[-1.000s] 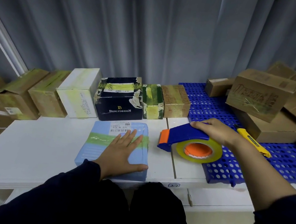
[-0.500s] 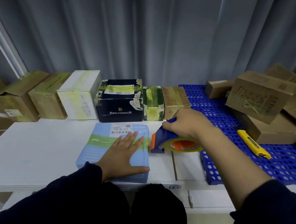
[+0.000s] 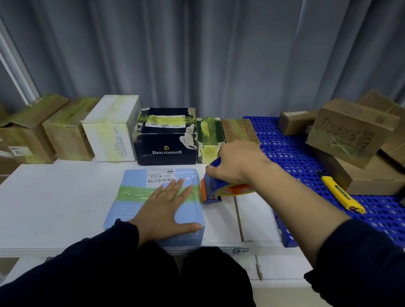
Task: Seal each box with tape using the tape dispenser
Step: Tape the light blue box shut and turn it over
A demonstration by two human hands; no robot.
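Fingers of my left hand (image 3: 166, 208) lie straight and spread, palm flat on the light blue box (image 3: 128, 212); the thumb stretches toward its near right corner; the box sits on the white table (image 3: 56, 196) by the near edge; my right hand (image 3: 237, 161) reaches in from the right, fingers curled tight around the handle of the tape dispenser (image 3: 212, 190); its orange nose sits at the box's right side, level with the green tape band; contact I cannot confirm.
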